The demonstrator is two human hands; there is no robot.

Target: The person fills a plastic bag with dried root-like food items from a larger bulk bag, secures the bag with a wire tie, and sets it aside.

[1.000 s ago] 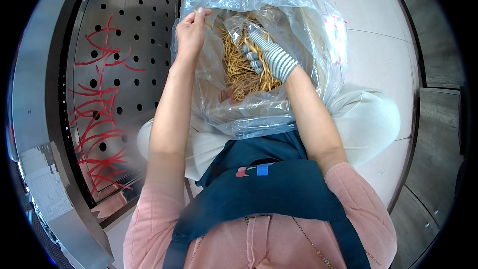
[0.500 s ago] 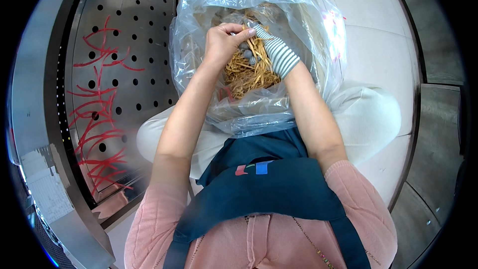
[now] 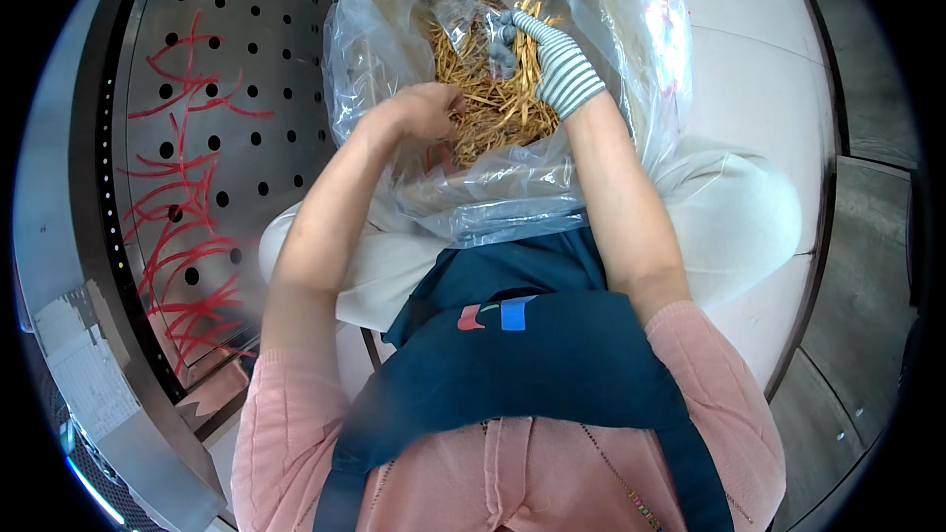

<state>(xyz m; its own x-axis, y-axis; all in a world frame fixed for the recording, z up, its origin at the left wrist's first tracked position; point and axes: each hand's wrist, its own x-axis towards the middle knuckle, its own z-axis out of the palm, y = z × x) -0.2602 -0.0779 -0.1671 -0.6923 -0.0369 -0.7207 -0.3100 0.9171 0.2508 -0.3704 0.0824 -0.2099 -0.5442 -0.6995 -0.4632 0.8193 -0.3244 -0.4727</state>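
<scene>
My right hand [image 3: 567, 69], in a grey-and-white striped glove with grey fingers, is curled around a bundle of dried golden strands [image 3: 526, 51]. More dried strands [image 3: 478, 143] lie loose beneath it in a large clear plastic bag [image 3: 379, 25]. My bare left hand [image 3: 422, 110] is over the bag's near left part, apart from the right one. Its fingers bend downward beside the strands, and their tips are hidden. Close under it, a bit of red strip [image 3: 440, 156] shows in the bag.
At the left is a perforated metal panel [image 3: 236, 118] with several thin red strips [image 3: 187, 266] lying on it. The bag rests between my crossed legs [image 3: 739, 202] on pale floor tiles [image 3: 749, 89]. Dark panels [image 3: 872, 256] line the right side.
My left hand has left the bundle at the right hand's fingertips and moved down and left. My right hand keeps the bundle. The view has shifted slightly.
</scene>
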